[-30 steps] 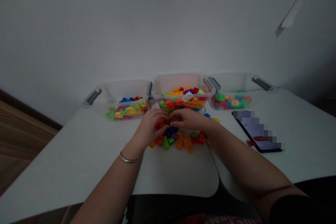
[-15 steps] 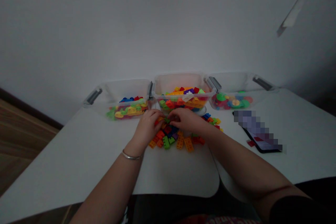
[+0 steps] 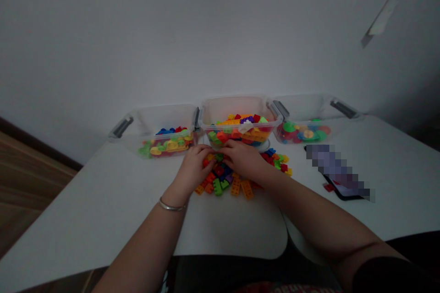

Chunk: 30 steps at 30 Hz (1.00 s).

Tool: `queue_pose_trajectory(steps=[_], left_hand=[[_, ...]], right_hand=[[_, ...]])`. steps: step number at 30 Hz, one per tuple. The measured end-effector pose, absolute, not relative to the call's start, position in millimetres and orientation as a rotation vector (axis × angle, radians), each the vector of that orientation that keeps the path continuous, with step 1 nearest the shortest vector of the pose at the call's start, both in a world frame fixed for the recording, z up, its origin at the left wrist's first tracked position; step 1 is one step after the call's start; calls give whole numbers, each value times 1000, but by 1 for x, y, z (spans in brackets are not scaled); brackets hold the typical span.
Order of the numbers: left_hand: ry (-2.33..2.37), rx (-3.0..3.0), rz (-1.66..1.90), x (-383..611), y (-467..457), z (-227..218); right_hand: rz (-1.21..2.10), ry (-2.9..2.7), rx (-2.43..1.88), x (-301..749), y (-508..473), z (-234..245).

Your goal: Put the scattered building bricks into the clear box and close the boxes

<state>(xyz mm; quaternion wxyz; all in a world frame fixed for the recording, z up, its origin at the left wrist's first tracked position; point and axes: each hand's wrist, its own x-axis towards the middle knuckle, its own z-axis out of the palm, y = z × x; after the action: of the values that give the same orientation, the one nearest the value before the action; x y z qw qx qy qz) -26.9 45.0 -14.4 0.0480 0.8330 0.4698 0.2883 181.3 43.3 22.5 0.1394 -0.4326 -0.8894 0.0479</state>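
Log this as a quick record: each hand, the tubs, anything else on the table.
left hand: on loose toy bricks, metal bangle on wrist
right hand: on the same pile
left tub: mixed pieces
middle tub: bricks
right tub: round discs
also: phone on white table

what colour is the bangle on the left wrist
The bangle is silver, best seen in the head view.

The whole picture looks dim and gray. The wall [image 3: 220,32] gets darkest at three o'clock. The table edge [image 3: 51,224] looks bent at seven o'clock, and the little bricks [image 3: 223,178] look a bit blurry.
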Motion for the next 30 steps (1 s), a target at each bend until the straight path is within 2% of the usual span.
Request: queue_pose_trajectory(steps=[12, 19, 24, 30], left_hand=[[1396, 2483, 770, -20, 46, -14], [1388, 2428, 970, -25, 45, -14], [1404, 2409, 969, -30, 45, -13], [1394, 2421, 944, -32, 45, -11]], right_hand=[[126, -2571, -1333, 176, 43, 15], [170, -2472, -1329, 181, 43, 24], [182, -2408, -1366, 182, 39, 34], [102, -2220, -1143, 193, 39, 54]])
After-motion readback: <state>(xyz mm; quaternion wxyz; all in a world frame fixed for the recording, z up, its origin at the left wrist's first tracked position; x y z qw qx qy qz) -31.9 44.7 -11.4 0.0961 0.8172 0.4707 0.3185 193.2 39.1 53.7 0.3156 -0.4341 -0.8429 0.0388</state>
